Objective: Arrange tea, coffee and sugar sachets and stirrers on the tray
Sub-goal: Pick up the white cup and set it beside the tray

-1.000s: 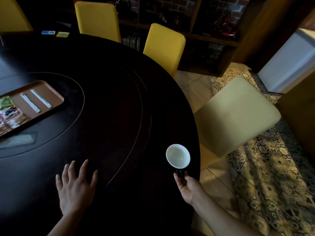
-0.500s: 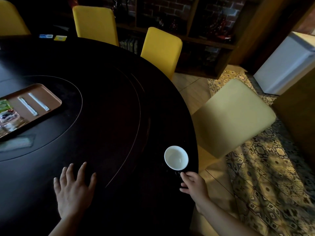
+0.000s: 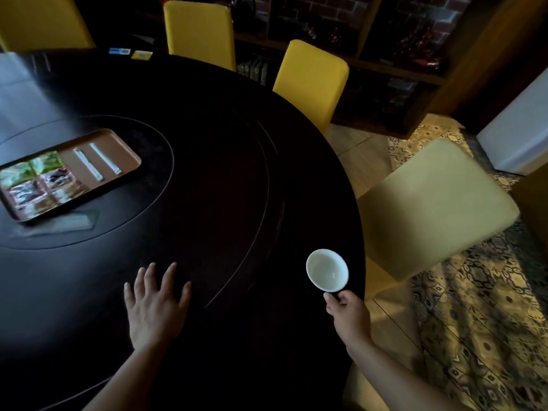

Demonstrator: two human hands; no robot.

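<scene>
- Dim dining room; big round dark wooden table [image 3: 207, 179] with a raised round centre section, yellow upholstered chairs [image 3: 311, 84] along its far edge, a pale cushioned chair [image 3: 439, 209] off its right edge over a patterned rug [image 3: 486, 307].
- Brown rectangular tray [image 3: 126, 149] sits on the centre section, toward the table's left edge.
- On the tray: colourful tea and coffee sachets [image 3: 38, 179] fill the left part in a grid, print blurred; two slim white stick sachets [image 3: 98, 164] lie side by side in the right part, apart from each other.
- Left hand [image 3: 154, 307] flat on the table near the near edge, palm down, fingers spread, holding nothing.
- Right hand [image 3: 350, 315] at the table's right near edge, thumb and fingers pinching the dark handle of a white-lined round cup [image 3: 327, 269].
- Cup upright at the table rim, looks empty inside.
- Two small cards, blue and yellow [image 3: 130, 53], at the far edge.
</scene>
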